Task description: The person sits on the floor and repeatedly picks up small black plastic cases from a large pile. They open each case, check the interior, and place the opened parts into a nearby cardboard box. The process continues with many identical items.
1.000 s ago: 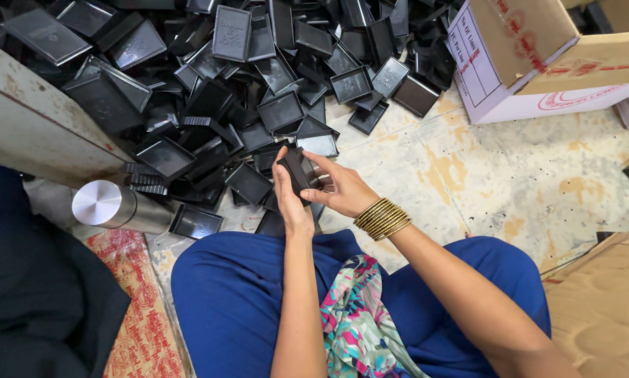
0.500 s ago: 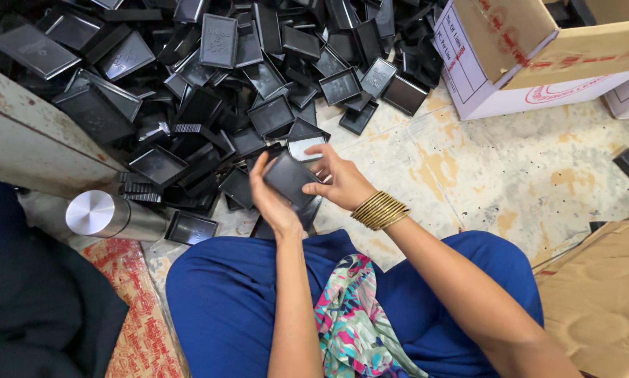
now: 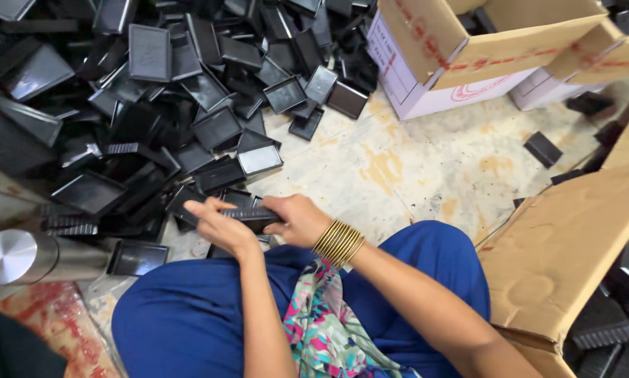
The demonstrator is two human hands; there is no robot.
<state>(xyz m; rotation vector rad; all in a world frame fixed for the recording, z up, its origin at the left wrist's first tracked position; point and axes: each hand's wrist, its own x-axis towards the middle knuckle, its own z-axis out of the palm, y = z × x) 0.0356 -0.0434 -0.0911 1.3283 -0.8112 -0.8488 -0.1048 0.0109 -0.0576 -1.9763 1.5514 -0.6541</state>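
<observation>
Both hands have dropped lower: left hand [image 3: 220, 225] and right hand [image 3: 297, 218] now pinch one flat black plastic tray [image 3: 248, 214] by its ends, level, beside the tray pile [image 3: 153, 105].

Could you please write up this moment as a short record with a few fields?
Setting: person seated on a mottled floor
Left hand: fingers rest on top of a black tray
Right hand: grip on the same tray's right end
Wrist: gold bangles on the right arm
Ahead: pile of black trays
Left: metal cylinder
Right: cardboard boxes
</observation>
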